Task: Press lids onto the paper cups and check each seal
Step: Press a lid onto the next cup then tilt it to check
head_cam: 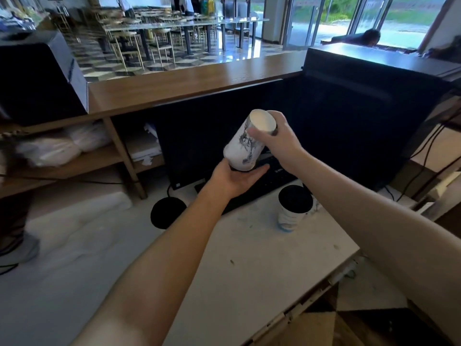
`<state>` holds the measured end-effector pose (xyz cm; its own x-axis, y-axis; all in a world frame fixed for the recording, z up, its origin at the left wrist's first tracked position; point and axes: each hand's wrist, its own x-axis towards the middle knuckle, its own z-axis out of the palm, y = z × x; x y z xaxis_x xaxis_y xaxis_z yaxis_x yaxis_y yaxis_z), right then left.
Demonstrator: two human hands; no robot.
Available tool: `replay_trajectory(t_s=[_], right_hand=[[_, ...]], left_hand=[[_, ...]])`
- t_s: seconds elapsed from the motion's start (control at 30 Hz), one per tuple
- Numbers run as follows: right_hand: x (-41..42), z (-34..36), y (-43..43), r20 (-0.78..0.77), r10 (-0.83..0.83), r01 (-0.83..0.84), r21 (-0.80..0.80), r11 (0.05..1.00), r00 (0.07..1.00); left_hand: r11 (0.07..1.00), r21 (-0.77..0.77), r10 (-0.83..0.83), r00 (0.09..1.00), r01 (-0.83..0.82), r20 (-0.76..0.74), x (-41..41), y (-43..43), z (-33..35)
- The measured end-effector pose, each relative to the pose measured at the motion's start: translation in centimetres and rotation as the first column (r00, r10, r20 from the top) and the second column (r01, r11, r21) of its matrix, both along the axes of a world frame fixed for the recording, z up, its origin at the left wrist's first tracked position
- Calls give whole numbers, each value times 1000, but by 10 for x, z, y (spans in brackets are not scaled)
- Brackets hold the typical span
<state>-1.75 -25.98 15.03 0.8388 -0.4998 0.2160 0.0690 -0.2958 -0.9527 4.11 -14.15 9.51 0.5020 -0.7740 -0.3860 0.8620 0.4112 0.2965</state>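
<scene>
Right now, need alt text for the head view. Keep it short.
A person holds a paper cup upside down and tilted above a white counter: the right hand grips its base end, and the left hand supports the black-lidded end on an open palm. A second cup with a black lid stands upright on the counter, near a dark monitor.

Paper cups: 2, i.e. held cup (243, 146) + standing cup (290, 216). Black lid (295, 198): 1 clear, on standing cup. Hands: 2, left hand (234, 178) + right hand (277, 138). Monitors (212, 136): 2. Keyboard (262, 183): 1.
</scene>
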Motion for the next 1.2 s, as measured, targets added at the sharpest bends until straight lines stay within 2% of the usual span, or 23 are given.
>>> replay_trajectory(t_s=[0.07, 0.13, 0.23, 0.33, 0.43, 0.53, 0.63, 0.77, 0.83, 0.97, 1.1, 1.2], right_hand=[[-19, -10, -2, 30, 109, -109, -6, 994, 994], [-37, -15, -11, 3, 209, -208, -51, 977, 978], [-53, -14, -30, -155, 319, -326, -21, 945, 935], [-48, -2, -39, -321, 270, -300, -49, 953, 908], [-32, 9, -38, -400, 274, -379, -212, 901, 875], [-14, 13, -33, -360, 349, -435, -192, 880, 865], [-1, 11, -24, -274, 362, -410, -143, 901, 891], [16, -2, -6, -193, 331, -364, -174, 915, 924], [19, -11, 0, -154, 316, -339, -157, 928, 936], [5, -65, 16, -168, 302, -317, -70, 946, 939], [-15, -155, 37, -289, 311, -316, 29, 948, 905], [-19, -198, 49, -362, 323, -312, 89, 946, 875]], left_hand=[[998, -14, 66, 997, -65, 49, 5, -2, 14], [992, 38, 114, 985, -120, 129, 6, -2, 28], [975, 152, 115, 950, -165, 290, 8, 2, 39], [948, 275, 4, 872, -158, 489, 12, 6, 45], [918, 349, -125, 695, -190, 708, 13, 10, 58], [913, 329, -186, 472, -242, 862, 25, 16, 73], [867, 364, -250, 336, -339, 908, 34, 26, 84], [766, 401, -382, 146, -503, 912, 31, 36, 96], [751, 404, -405, 119, -522, 906, 27, 41, 97], [739, 456, -436, 164, -495, 885, 11, 59, 48], [749, 523, -421, 318, -407, 850, -18, 74, -48], [734, 546, -399, 395, -404, 828, -27, 82, -99]])
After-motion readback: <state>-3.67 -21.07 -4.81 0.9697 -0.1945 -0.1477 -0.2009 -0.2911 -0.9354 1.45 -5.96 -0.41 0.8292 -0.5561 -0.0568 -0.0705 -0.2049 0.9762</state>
